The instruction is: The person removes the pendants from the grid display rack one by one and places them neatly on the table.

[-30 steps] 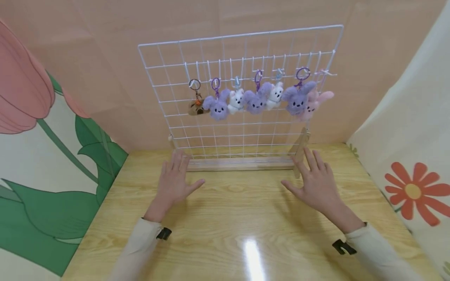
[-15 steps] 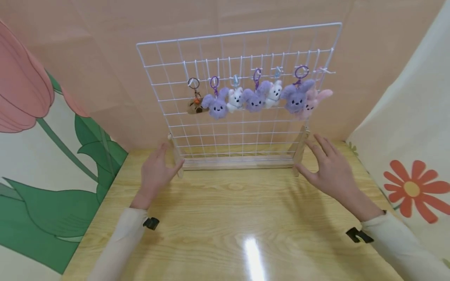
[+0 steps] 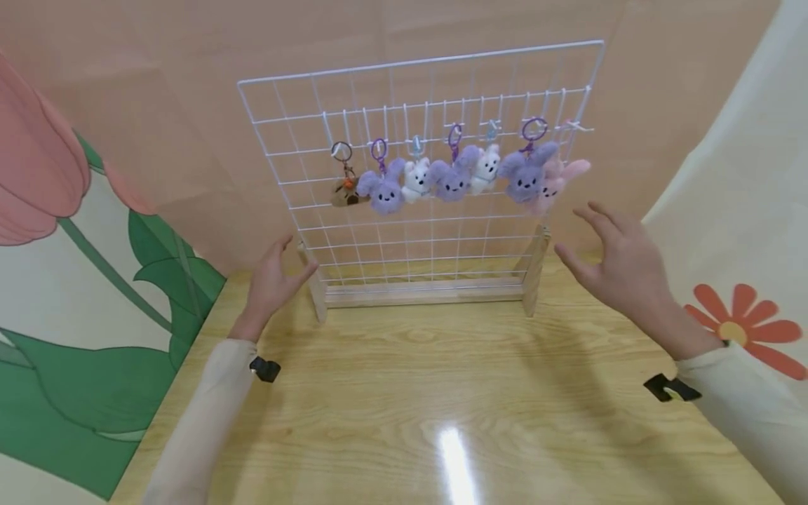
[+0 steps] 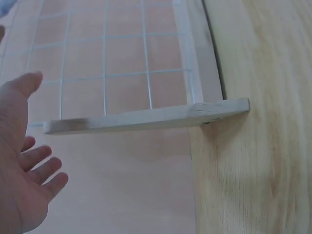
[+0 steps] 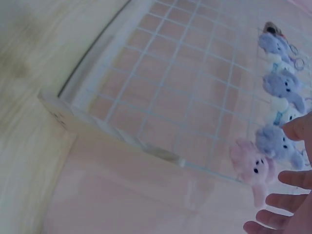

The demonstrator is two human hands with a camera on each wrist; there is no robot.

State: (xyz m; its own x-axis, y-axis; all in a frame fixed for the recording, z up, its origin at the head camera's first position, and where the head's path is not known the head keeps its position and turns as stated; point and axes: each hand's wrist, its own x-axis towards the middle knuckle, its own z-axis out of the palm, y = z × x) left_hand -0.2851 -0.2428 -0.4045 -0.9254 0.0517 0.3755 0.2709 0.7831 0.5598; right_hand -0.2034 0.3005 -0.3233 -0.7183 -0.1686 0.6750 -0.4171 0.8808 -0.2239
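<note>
A white wire grid rack (image 3: 419,247) stands upright on a wooden base (image 3: 423,294). Plush keychains hang from its hooks in a row: a brown one (image 3: 346,193), several purple ones (image 3: 386,193), white ones (image 3: 417,180) and a pink one (image 3: 550,184) at the right end. My left hand (image 3: 268,284) holds nothing, its fingers spread beside the rack's left wooden foot (image 4: 146,118). On the other side my right hand (image 3: 625,266), also without anything in it, hovers off the right foot (image 3: 535,273), below and right of the pink plush.
The rack stands toward the back of a wood-grain table (image 3: 404,379). Behind it hangs a plain peach cloth (image 3: 189,140). Cloths with a tulip print (image 3: 38,161) and a red flower (image 3: 732,330) flank the table.
Both hands have moved outward, away from the rack's front, and lifted higher; the right hand has shifted farther. The rack and hanging plushes stay in place, with a slight shift of the view.
</note>
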